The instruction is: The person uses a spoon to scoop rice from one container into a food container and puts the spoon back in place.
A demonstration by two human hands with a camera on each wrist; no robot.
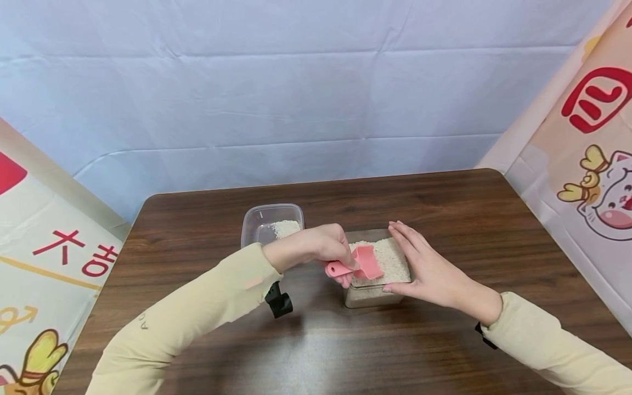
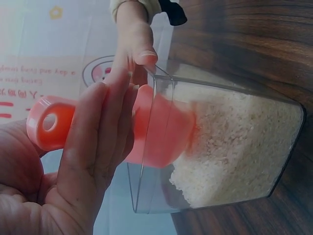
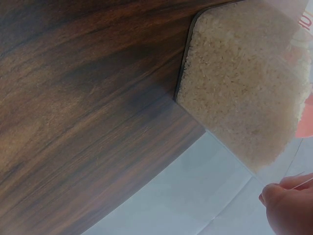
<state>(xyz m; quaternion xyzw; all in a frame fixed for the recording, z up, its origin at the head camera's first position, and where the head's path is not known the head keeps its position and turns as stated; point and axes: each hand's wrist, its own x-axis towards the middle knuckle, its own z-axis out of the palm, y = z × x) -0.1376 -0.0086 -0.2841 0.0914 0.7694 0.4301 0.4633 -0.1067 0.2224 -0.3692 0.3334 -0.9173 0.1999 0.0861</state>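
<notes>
A pink scoop is held by its handle in my left hand. Its head dips into the rice inside a clear rectangular container, as the left wrist view shows through the wall. My right hand grips this container at its right end, thumb on the near side and fingers at the far corner. In the right wrist view, part of the right hand is at the rim. How much rice the scoop holds is hidden.
Left of the rice container stands a smaller clear plastic bowl with a little rice in it, partly covered by my left forearm. Both sit on a dark wooden table. A pale cloth hangs behind, with printed cloths at both sides.
</notes>
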